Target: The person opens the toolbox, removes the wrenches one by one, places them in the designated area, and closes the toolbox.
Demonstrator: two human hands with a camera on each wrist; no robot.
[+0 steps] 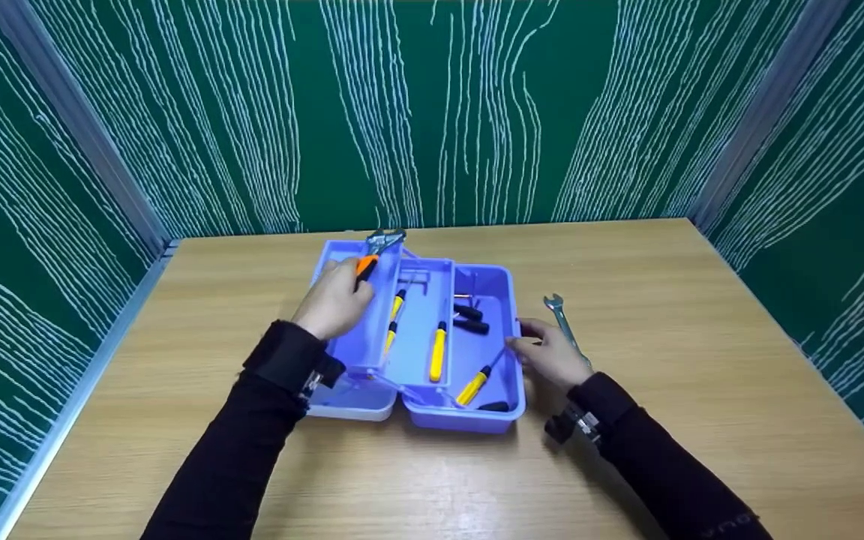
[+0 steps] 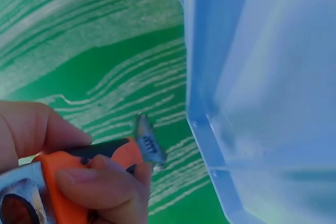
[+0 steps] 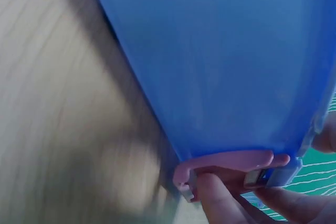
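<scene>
My left hand (image 1: pixel 336 298) grips the orange and black handle of an adjustable wrench (image 1: pixel 385 241), its metal head pointing away over the left upper tray (image 1: pixel 348 349) of a purple toolbox (image 1: pixel 466 422). In the left wrist view, the orange handle (image 2: pixel 64 182) is wrapped by my thumb and fingers beside the tray wall. My right hand (image 1: pixel 550 356) holds the toolbox's right wall. In the right wrist view, fingers (image 3: pixel 216 200) lie at a pink latch (image 3: pixel 226 161) on its outside, and a fingertip shows at the rim. The toolbox stands opened out, with its trays spread.
Yellow-handled screwdrivers (image 1: pixel 438 352) lie in the middle tray and the right compartment. Black-handled tools (image 1: pixel 469 327) lie in that compartment too. An open-end wrench (image 1: pixel 561 319) lies on the wooden table (image 1: pixel 664 315) right of the toolbox. Green patterned panels (image 1: pixel 447 112) enclose the table's back and sides.
</scene>
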